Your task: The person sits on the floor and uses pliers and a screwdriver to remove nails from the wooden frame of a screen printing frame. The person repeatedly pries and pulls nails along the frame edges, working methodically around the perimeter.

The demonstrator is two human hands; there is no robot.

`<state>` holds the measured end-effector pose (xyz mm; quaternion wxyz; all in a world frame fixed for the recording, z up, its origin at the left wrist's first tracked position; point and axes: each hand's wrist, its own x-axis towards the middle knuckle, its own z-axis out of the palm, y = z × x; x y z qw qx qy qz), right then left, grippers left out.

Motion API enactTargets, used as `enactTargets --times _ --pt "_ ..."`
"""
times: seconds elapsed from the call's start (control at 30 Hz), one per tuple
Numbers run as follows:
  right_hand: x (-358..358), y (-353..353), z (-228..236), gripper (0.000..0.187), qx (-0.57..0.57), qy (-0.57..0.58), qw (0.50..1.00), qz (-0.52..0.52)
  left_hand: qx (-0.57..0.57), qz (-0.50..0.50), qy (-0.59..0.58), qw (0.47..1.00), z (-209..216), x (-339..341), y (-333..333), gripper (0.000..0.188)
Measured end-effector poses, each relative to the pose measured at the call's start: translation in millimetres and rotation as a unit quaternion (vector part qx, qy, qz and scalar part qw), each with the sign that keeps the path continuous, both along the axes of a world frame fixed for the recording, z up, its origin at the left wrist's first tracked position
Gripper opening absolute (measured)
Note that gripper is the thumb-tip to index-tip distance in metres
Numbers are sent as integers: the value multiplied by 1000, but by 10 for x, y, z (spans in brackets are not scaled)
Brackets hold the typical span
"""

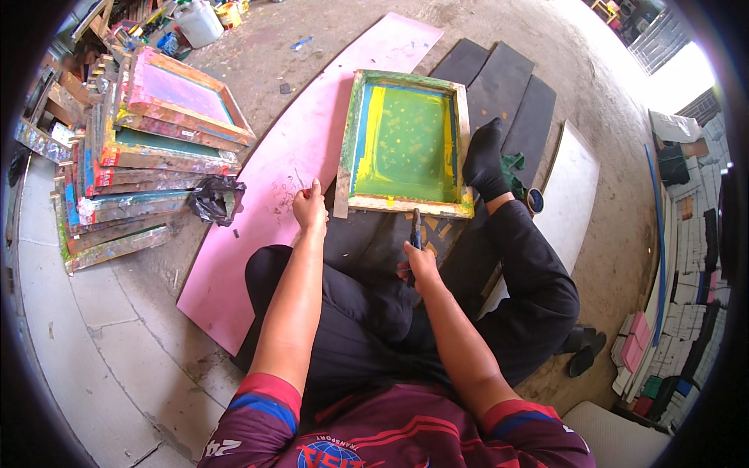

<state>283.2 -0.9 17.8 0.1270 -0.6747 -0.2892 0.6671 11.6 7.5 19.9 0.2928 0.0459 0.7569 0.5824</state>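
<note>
1. At the frame's near edge, right hand (419, 264) fingers closed around a dark-handled tool (416, 228); left hand (310, 207) loosely curled, holding nothing, over pink board (257, 234).
2. Judgement: steady the screen frame (406, 144) first; work the tool shallowly.
3. Frame: paint-crusted wood, taut green-yellow mesh, flat on black mats (511, 86).

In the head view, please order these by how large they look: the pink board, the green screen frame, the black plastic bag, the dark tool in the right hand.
1. pink board
2. green screen frame
3. black plastic bag
4. dark tool in the right hand
</note>
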Motion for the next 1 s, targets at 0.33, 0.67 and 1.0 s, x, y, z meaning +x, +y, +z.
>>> enactTargets --times 0.33,0.67,1.0 --pt "105 41 -38 27 -59 71 995 -26 -4 -32 26 999 -28 87 6 44" --pt "142 33 146 39 -52 85 995 17 -11 -48 33 998 -40 109 24 44" --pt "-31 126 2 40 16 27 999 42 -3 -68 30 997 -133 111 19 40"
